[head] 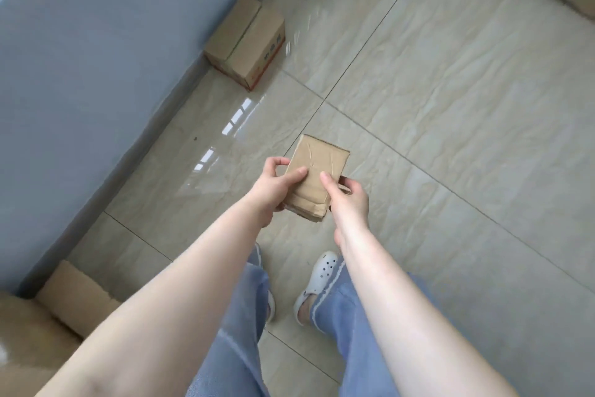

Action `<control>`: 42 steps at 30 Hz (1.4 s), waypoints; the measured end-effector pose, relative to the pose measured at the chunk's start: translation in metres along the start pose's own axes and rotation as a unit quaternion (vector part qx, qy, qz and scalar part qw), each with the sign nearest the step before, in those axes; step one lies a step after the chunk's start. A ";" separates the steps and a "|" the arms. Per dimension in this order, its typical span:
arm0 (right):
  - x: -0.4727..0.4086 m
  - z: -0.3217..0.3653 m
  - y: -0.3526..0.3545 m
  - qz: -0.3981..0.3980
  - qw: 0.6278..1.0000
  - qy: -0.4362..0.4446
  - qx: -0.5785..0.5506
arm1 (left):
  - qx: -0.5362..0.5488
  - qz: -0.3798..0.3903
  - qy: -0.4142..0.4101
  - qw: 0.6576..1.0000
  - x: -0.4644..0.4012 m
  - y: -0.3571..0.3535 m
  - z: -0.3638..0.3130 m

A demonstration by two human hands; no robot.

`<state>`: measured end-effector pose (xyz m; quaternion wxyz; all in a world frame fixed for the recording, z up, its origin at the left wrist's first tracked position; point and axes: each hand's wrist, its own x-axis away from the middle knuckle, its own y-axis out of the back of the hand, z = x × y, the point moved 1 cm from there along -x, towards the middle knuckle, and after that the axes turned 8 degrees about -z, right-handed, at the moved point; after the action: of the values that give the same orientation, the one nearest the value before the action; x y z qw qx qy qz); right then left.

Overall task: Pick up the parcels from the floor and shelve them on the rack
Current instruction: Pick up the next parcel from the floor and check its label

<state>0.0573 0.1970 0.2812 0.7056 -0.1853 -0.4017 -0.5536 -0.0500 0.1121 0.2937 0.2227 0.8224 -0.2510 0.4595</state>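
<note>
Left hand (pixel 273 185) and right hand (pixel 346 195) both pinched the small brown parcel (pixel 317 171); looked light, creased, soft-skinned; side edges best.

Both hands are holding a small brown cardboard parcel (pixel 317 171) out over the tiled floor (pixel 450 106). The left hand (pixel 277 185) is gripping its left edge, thumb lying across the top, and the right hand (pixel 346 195) is pinching the near right corner. A bigger carton (pixel 246 42) is sitting against the blue wall (pixel 96 58), well apart from the parcel. White clogs (pixel 317 280) and blue jeans are showing below.
</note>
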 end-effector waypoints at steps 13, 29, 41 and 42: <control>0.217 0.215 0.065 0.091 0.995 -0.001 0.029 | -0.066 0.149 -0.150 0.975 0.235 0.042 -0.162; 0.339 0.230 0.086 0.171 0.966 0.188 0.052 | -0.052 0.244 -0.264 0.932 0.320 0.087 -0.186; 0.363 0.233 0.086 0.155 0.973 0.173 0.006 | -0.121 0.307 -0.266 0.906 0.363 0.108 -0.189; 0.364 0.234 0.087 0.155 0.975 0.157 0.011 | -0.117 0.324 -0.290 0.893 0.363 0.110 -0.189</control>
<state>0.0767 0.1601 0.7202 0.8392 -0.1482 -0.2585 -0.4550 -0.0757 0.0639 0.7142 0.0735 0.7598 -0.6093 0.2147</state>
